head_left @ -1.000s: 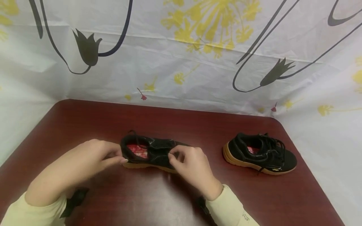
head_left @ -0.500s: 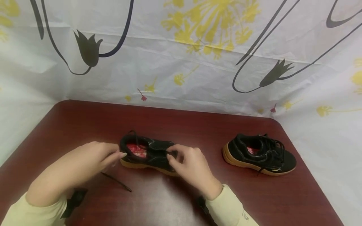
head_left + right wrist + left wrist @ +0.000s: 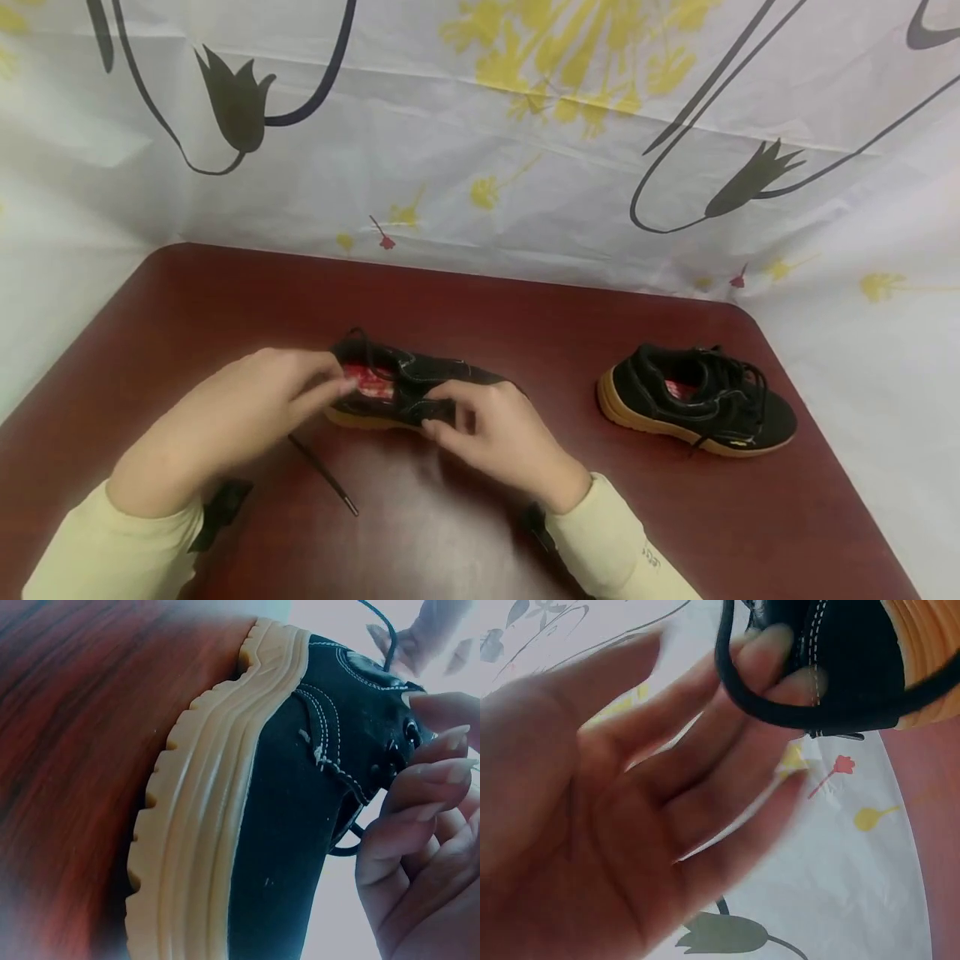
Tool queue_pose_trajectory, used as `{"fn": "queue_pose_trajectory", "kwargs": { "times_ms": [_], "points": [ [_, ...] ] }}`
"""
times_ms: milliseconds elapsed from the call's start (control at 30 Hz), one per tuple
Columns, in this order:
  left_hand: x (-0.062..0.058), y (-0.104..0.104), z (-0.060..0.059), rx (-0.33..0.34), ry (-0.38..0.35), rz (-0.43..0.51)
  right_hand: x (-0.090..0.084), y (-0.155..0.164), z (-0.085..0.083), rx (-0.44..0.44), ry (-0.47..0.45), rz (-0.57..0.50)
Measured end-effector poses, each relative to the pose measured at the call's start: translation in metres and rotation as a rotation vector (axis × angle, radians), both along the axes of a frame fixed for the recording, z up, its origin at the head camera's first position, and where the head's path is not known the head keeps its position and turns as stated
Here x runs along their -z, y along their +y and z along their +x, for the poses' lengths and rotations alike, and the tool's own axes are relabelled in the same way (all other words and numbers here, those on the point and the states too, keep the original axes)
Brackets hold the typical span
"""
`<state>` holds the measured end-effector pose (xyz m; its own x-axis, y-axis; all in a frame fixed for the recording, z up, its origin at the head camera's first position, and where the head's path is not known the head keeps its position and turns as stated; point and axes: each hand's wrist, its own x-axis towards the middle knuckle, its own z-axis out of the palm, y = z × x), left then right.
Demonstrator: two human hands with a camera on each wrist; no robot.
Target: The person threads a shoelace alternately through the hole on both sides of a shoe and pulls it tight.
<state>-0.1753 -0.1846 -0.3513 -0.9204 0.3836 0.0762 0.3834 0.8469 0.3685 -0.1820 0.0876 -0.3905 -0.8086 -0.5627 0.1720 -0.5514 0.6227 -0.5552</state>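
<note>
A black shoe [image 3: 420, 385] with a tan sole and red insole lies on its side at the middle of the red-brown table [image 3: 225, 300]. My right hand [image 3: 450, 417] pinches its eyelet flap; the right wrist view shows my fingertips [image 3: 431, 776] on the black upper [image 3: 285, 825] by the eyelets. My left hand [image 3: 330, 385] reaches to the heel opening with fingers straight. In the left wrist view a loop of black lace [image 3: 735, 690] crosses my fingers [image 3: 765, 667] beside the shoe [image 3: 847, 652]. A loose lace end [image 3: 326, 477] lies on the table below the left hand.
A second black shoe [image 3: 697, 402], laced, stands upright at the right of the table. A white flower-printed sheet [image 3: 480, 167] hangs behind and around the table. The rounded right corner of the table is just beyond that shoe.
A lace end came out and dropped onto the table. My left hand moved back up to the heel opening. The right hand shifted lower along the flap. The view tilted slightly.
</note>
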Motion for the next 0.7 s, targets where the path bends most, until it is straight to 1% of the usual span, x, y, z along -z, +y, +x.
{"fn": "queue_pose_trajectory", "kwargs": {
  "times_ms": [133,200,233,300,367,433,533,700],
  "points": [
    [-0.001,0.012,-0.001,-0.09,0.156,0.02,-0.001,0.0,-0.001,-0.009,0.003,-0.019],
    [0.001,0.02,-0.001,-0.122,0.19,0.023,-0.001,0.0,-0.001,-0.009,0.008,-0.024],
    [0.003,0.025,0.0,-0.147,0.199,0.018,-0.001,0.0,-0.001,-0.009,0.012,-0.028],
    [0.007,0.034,0.002,-0.213,0.188,0.004,0.0,0.0,-0.001,-0.009,0.022,-0.034],
    [0.011,0.044,0.003,-0.28,0.193,-0.031,0.001,0.0,-0.001,-0.008,0.036,-0.042],
    [0.016,0.053,0.003,-0.325,0.205,-0.062,0.002,0.0,-0.002,-0.009,0.046,-0.047],
    [0.023,0.062,0.002,-0.348,0.247,-0.087,0.004,0.001,-0.002,-0.01,0.054,-0.055],
    [0.029,0.063,0.0,-0.375,0.219,-0.006,0.004,0.0,-0.001,-0.003,0.052,-0.055]
  ]
}}
